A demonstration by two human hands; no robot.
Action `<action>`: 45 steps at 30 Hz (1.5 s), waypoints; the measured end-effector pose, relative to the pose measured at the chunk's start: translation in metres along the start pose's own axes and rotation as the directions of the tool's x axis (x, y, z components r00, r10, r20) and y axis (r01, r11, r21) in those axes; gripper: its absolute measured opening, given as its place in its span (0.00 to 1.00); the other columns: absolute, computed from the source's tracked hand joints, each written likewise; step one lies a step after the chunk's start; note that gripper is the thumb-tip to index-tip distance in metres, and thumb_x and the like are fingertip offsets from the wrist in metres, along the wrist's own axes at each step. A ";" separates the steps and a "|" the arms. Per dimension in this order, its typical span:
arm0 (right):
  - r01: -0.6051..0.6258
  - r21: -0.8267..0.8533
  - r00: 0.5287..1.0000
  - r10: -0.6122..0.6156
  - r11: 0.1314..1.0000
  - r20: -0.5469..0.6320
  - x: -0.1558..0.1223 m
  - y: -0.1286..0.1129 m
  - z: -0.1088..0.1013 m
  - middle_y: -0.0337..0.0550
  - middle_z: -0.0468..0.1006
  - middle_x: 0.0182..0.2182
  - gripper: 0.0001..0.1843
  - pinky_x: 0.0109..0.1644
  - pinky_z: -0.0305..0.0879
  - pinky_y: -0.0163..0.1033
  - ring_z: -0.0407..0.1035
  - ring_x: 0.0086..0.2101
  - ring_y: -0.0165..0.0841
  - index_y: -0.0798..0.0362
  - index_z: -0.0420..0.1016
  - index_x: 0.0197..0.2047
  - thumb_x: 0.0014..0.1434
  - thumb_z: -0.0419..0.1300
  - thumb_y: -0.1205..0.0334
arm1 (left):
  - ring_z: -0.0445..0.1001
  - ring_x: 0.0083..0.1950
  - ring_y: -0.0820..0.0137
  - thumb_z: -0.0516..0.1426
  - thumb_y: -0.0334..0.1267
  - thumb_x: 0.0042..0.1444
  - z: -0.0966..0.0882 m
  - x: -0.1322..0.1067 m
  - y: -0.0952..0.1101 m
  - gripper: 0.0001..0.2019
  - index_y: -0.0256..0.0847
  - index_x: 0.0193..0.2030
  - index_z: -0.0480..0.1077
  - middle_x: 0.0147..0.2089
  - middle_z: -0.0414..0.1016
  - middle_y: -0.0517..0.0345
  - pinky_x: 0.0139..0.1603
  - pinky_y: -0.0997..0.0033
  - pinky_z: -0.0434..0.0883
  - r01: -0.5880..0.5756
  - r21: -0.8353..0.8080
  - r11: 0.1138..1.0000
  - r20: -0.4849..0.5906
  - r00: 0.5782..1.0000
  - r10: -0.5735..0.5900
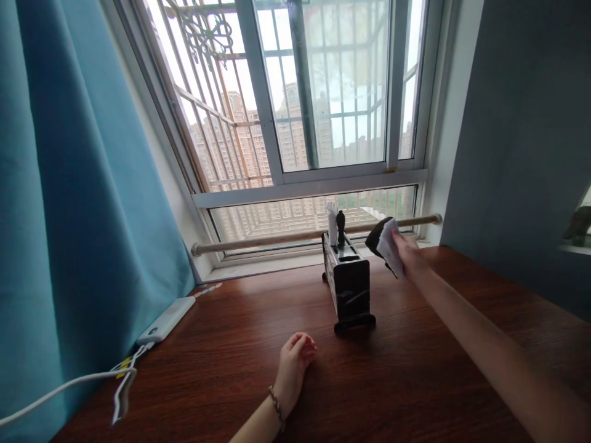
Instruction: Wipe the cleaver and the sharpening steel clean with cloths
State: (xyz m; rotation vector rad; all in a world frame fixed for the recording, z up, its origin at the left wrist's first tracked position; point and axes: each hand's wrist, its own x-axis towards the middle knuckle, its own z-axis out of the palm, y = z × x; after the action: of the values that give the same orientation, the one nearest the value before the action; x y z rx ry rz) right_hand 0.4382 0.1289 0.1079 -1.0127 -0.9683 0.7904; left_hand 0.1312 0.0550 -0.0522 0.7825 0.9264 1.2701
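Note:
A dark knife block [349,283] stands upright on the brown wooden table [415,381], with a white handle [332,226] and a black handle [340,226] sticking up from its far end. My right hand [406,251] reaches out to the right of the block and grips a black and white object [385,241], held up beside the block's top. My left hand [295,363] rests on the table in front of the block, fingers curled loosely, holding nothing. A beaded bracelet sits on its wrist.
A white power bank [167,319] lies at the table's left edge with white cables [92,376] trailing off it. A teal curtain [69,215] hangs on the left. A wooden rod [286,237] runs along the window sill behind the block. A grey wall stands at right.

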 end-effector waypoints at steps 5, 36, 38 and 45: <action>0.064 -0.219 0.957 0.003 0.974 0.292 0.062 0.011 0.063 0.42 0.70 0.22 0.14 0.24 0.56 0.34 0.62 0.23 0.32 0.57 0.72 0.24 0.45 0.64 0.53 | 0.70 0.29 0.75 0.66 0.41 0.38 -0.003 0.004 0.000 0.16 0.36 0.27 0.65 0.26 0.70 0.59 0.35 0.73 0.68 0.053 -0.070 0.996 0.009 0.999 -0.052; 0.000 -0.139 0.810 0.082 0.990 0.581 0.071 0.014 0.075 0.46 0.76 0.33 0.20 0.39 0.65 0.35 0.69 0.34 0.36 0.59 0.75 0.35 0.35 0.70 0.67 | 0.68 0.27 0.73 0.63 0.47 0.42 -0.008 0.007 0.000 0.16 0.35 0.25 0.66 0.25 0.69 0.57 0.32 0.73 0.64 0.100 -0.061 0.993 0.113 0.989 -0.092; 0.069 -0.183 0.833 0.044 0.981 0.551 0.074 0.018 0.079 0.44 0.76 0.33 0.20 0.40 0.64 0.36 0.69 0.34 0.36 0.59 0.75 0.35 0.35 0.71 0.65 | 0.68 0.27 0.72 0.63 0.48 0.43 -0.009 0.007 0.000 0.16 0.35 0.25 0.66 0.25 0.69 0.57 0.32 0.72 0.64 0.099 -0.055 0.994 0.113 0.989 -0.092; 0.192 -0.260 0.890 -0.056 0.946 0.453 0.076 0.020 0.087 0.42 0.76 0.30 0.20 0.37 0.60 0.37 0.66 0.32 0.36 0.59 0.75 0.33 0.35 0.71 0.60 | 0.69 0.28 0.72 0.62 0.48 0.44 -0.009 0.006 0.000 0.17 0.35 0.25 0.66 0.25 0.69 0.57 0.33 0.72 0.64 0.097 -0.040 0.994 0.110 0.990 -0.093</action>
State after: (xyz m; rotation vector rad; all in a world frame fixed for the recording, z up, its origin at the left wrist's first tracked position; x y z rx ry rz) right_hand 0.3843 0.2313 0.1289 -1.0348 -1.5701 0.7959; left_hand 0.1232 0.0610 -0.0566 0.7558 0.8351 1.1503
